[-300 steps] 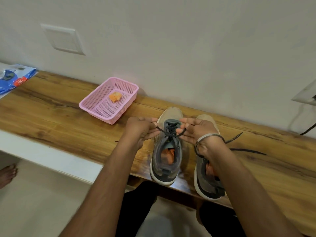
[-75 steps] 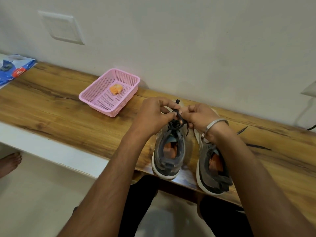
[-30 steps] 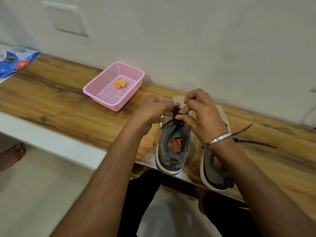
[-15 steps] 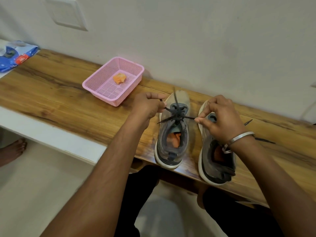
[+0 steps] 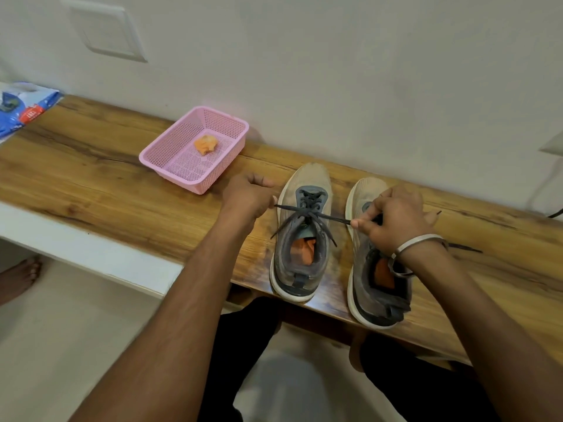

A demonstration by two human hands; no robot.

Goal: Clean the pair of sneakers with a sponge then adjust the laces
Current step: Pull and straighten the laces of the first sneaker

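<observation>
Two grey sneakers with orange insoles stand side by side on the wooden shelf (image 5: pixel 91 178), toes to the wall. The left sneaker (image 5: pixel 303 239) has dark laces (image 5: pixel 310 213) crossed in a knot over its tongue. My left hand (image 5: pixel 248 197) pinches one lace loop at the shoe's left side. My right hand (image 5: pixel 393 220) pinches the other loop, stretched taut to the right, and it covers the front of the right sneaker (image 5: pixel 376 278). An orange sponge (image 5: pixel 206 144) lies in the pink basket (image 5: pixel 158 158).
A blue packet (image 5: pixel 21 109) lies at the shelf's far left end. Loose lace ends (image 5: pixel 466 248) of the right sneaker trail on the wood to the right. A bare foot (image 5: pixel 18 277) shows on the floor at the left. A white wall runs right behind the shoes.
Both hands have drawn apart from the middle of the left sneaker, pulling the lace loops outward and tightening the knot. The right hand has moved over the right sneaker.
</observation>
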